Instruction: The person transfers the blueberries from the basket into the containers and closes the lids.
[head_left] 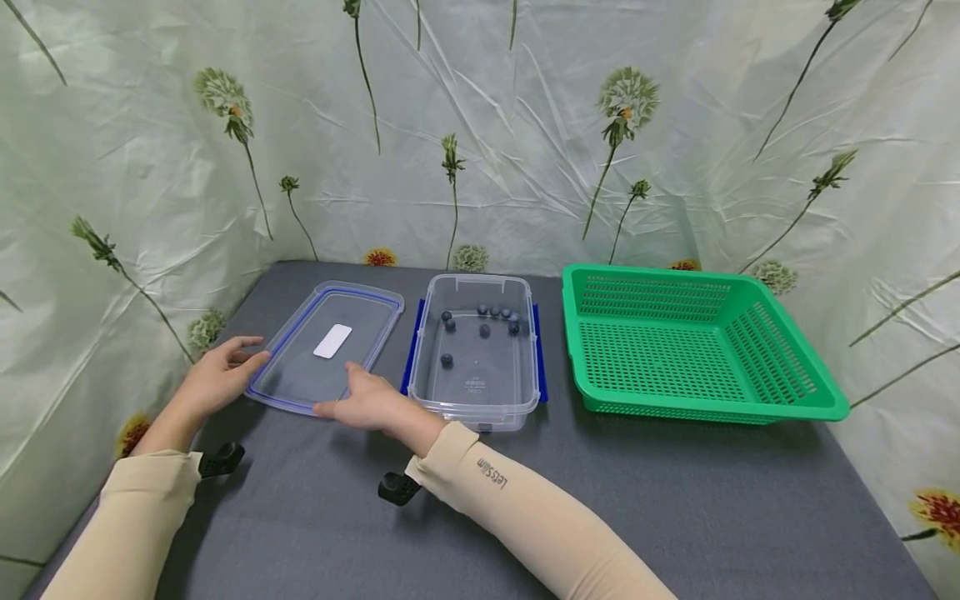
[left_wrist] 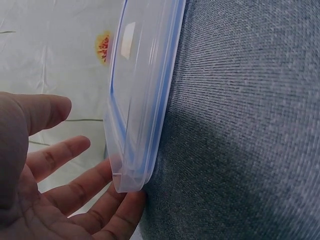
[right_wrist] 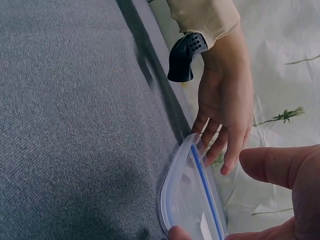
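Observation:
A clear lid point(head_left: 300, 375) with a blue seal and a white label lies on the grey cloth at the left. My left hand point(head_left: 217, 375) is at its left edge, fingers spread; in the left wrist view the lower fingertips meet the lid's corner point(left_wrist: 131, 182). At the near right corner of the lid is my right hand point(head_left: 371, 402), its thumb held apart from the fingers. In the right wrist view a fingertip point(right_wrist: 178, 233) overlaps the lid's rim point(right_wrist: 167, 200). To the right stands a clear plastic box point(head_left: 480, 408) with several blueberries point(head_left: 484, 331) inside.
Blue side clips point(head_left: 542, 358) hang off the box's sides. A green slotted basket point(head_left: 712, 408) stands on the right of the table. Behind rises a pale flower-patterned curtain point(head_left: 525, 167). Black wrist mounts point(head_left: 399, 488) stick out below both wrists.

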